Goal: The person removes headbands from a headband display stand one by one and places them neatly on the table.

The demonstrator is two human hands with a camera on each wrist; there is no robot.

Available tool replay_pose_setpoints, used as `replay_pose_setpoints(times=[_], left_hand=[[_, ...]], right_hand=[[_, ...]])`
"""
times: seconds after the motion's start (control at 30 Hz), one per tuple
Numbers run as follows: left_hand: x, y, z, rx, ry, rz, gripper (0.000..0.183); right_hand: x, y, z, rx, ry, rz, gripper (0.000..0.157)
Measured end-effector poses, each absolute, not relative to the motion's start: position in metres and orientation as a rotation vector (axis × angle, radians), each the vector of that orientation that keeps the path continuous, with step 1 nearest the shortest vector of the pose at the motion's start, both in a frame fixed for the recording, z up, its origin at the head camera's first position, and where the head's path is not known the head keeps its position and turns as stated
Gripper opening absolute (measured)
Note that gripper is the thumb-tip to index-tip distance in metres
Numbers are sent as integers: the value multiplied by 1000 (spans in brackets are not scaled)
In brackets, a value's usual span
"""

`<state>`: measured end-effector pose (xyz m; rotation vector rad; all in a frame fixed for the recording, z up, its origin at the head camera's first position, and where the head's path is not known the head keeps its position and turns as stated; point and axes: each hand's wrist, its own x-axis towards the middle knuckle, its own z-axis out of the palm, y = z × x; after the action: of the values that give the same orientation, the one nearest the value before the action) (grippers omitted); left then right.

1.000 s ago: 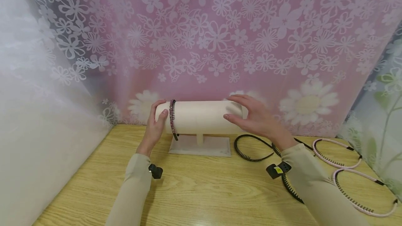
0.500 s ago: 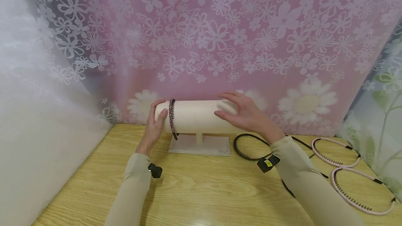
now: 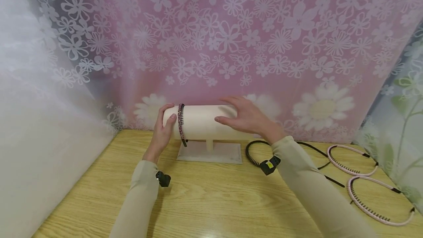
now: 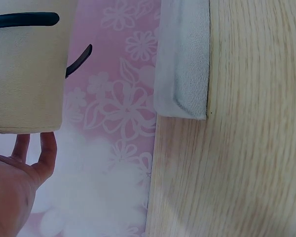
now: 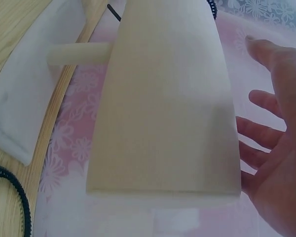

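Note:
A cream roll-shaped headband display stand (image 3: pixel 206 122) stands on a pale flat base (image 3: pixel 228 153). Near its left end sits a headband (image 3: pixel 180 124) with purple-pink stones and dark comb teeth. In the left wrist view its black tips (image 4: pixel 39 19) show against the roll. My left hand (image 3: pixel 162 133) holds the left end of the roll, thumb on the front, fingers behind. Over the right part of the roll is my right hand (image 3: pixel 249 118), thumb and fingers spread. In the right wrist view, the right hand (image 5: pixel 286 153) is beside the roll; contact is unclear.
Black toothed headbands (image 3: pixel 247 153) lie on the wooden table (image 3: pixel 198 201), partly covered by the right arm. Two pink headbands (image 3: pixel 353 195) lie at the far right. Behind the stand hangs a pink flowered curtain (image 3: pixel 211 47).
My right hand has moved left along the roll from its right end. The left hand and the stoned headband stay in place.

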<state>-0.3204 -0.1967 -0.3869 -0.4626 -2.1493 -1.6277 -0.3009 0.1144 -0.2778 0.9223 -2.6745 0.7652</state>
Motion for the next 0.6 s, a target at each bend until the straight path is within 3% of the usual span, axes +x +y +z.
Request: replay_pose_setpoints(times=[0.6], left_hand=[[-320, -197, -387, -456, -2154, -1644, 51]], right_hand=[[-311, 74, -273, 1005, -2757, 684, 79]])
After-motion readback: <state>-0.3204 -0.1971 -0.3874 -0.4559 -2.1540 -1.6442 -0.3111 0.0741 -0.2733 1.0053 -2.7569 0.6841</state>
